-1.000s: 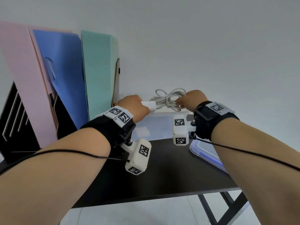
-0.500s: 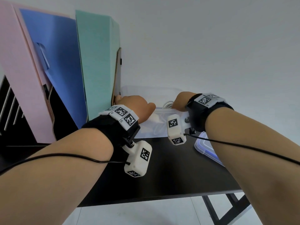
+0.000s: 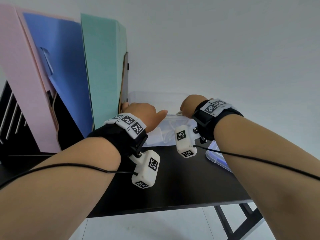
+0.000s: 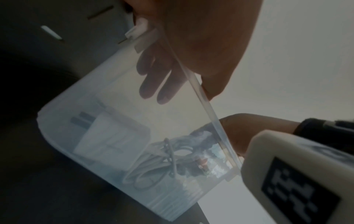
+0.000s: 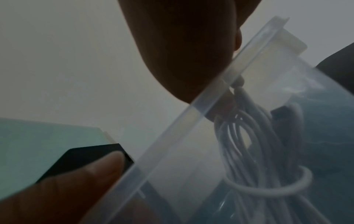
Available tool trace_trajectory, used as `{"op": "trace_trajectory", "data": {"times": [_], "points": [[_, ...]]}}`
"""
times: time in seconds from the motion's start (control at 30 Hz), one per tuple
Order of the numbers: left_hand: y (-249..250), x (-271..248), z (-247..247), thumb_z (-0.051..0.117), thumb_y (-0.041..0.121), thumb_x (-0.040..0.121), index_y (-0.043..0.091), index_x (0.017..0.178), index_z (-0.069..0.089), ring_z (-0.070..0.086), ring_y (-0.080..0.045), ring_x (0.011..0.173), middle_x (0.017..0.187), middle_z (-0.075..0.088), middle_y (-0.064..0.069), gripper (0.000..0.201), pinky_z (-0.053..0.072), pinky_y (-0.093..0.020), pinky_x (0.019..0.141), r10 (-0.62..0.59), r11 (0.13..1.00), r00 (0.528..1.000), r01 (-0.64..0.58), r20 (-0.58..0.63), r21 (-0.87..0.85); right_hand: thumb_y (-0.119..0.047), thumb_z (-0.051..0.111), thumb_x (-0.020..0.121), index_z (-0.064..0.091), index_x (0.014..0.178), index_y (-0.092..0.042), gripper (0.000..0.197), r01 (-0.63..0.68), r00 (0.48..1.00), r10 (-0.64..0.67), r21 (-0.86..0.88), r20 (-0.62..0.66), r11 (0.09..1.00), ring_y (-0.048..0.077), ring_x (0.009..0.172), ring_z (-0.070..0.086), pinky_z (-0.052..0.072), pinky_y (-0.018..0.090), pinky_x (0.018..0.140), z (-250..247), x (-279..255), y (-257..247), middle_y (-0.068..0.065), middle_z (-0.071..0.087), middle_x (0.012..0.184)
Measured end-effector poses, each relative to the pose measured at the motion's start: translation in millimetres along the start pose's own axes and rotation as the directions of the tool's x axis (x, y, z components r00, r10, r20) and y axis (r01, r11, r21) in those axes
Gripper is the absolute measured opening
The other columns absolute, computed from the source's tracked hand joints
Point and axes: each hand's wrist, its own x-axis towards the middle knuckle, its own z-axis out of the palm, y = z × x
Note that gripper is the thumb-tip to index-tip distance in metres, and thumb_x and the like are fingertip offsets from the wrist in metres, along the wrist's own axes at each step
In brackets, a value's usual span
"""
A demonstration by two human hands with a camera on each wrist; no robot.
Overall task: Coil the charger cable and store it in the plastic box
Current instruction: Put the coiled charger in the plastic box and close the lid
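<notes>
Inside the plastic box (image 4: 107, 128), the right hand (image 3: 187, 105) pinched the coiled cable (image 5: 254, 153); the left hand's (image 3: 142, 113) fingers (image 4: 153, 78) hung straight, empty.

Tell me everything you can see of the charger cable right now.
The charger cable is white and looks rubbery, gathered into a loose bundle of loops with one turn wrapped across them. It sits inside the translucent plastic box, beside its white charger block. The right hand reaches in at the bundle's top; whether it grips is unclear.

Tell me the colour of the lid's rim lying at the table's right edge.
Blue around the clear lid, best seen in the head view.
</notes>
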Motion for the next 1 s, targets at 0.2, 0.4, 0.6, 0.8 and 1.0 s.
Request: {"op": "trace_trajectory", "data": {"times": [0.2,0.4,0.6,0.8,1.0], "points": [[0,-4,-2,0.019,0.081,0.079,0.021,0.088,0.068,0.058,-0.024,0.087,0.082,0.066,0.001,0.078,0.029,-0.045,0.093,0.026,0.999,0.999,-0.027,0.025,0.018,-0.016,0.046,0.096,0.047,0.073,-0.008,0.024,0.018,1.000,-0.017,-0.088,0.020,0.996,0.021,0.070,0.048,0.037,0.028,0.068,-3,-47,-9,0.002,0.043,0.067],[-4,-10,-6,0.040,0.064,0.088,0.026,0.080,0.065,0.056,-0.020,0.094,0.077,0.061,0.004,0.047,0.013,-0.054,0.112,0.078,0.975,0.997,-0.076,0.001,-0.208,-0.023,0.036,0.102,0.055,0.121,-0.002,0.035,0.037,0.999,-0.037,-0.008,-0.014,0.999,0.028,0.107,0.054,0.044,0.026,0.081,-3,-53,-3,0.014,0.059,0.122],[4,-15,-5,0.040,0.051,0.093,0.039,0.090,0.063,0.049,-0.022,0.120,0.095,0.063,0.009,0.026,-0.007,-0.057,0.113,0.022,0.964,0.999,-0.031,-0.039,-0.265,-0.038,0.043,0.087,0.048,0.076,-0.016,0.025,-0.070,0.982,0.110,0.243,-0.155,0.967,0.027,0.103,0.040,0.033,0.045,0.097,7,-50,10,0.003,0.053,0.092],[11,-19,0,0.037,0.040,0.097,0.044,0.116,0.060,0.044,-0.022,0.128,0.129,0.059,0.011,0.030,-0.006,-0.056,0.113,-0.048,0.954,0.994,0.017,-0.097,-0.299,-0.026,0.038,0.091,0.059,0.106,-0.013,0.029,-0.015,0.900,0.239,0.522,-0.364,0.853,0.033,0.108,0.050,0.040,0.038,0.087,19,-85,41,0.010,0.063,0.100],[27,-30,-5,0.043,0.029,0.095,0.039,0.126,0.052,0.035,-0.020,0.135,0.138,0.049,0.006,0.035,0.000,-0.055,0.115,-0.033,0.963,0.978,-0.024,-0.206,-0.269,-0.032,0.048,0.090,0.055,0.122,-0.014,0.037,-0.001,0.874,0.327,0.671,-0.360,0.741,0.031,0.116,0.050,0.046,0.042,0.094,52,-112,67,0.009,0.061,0.121]]}}
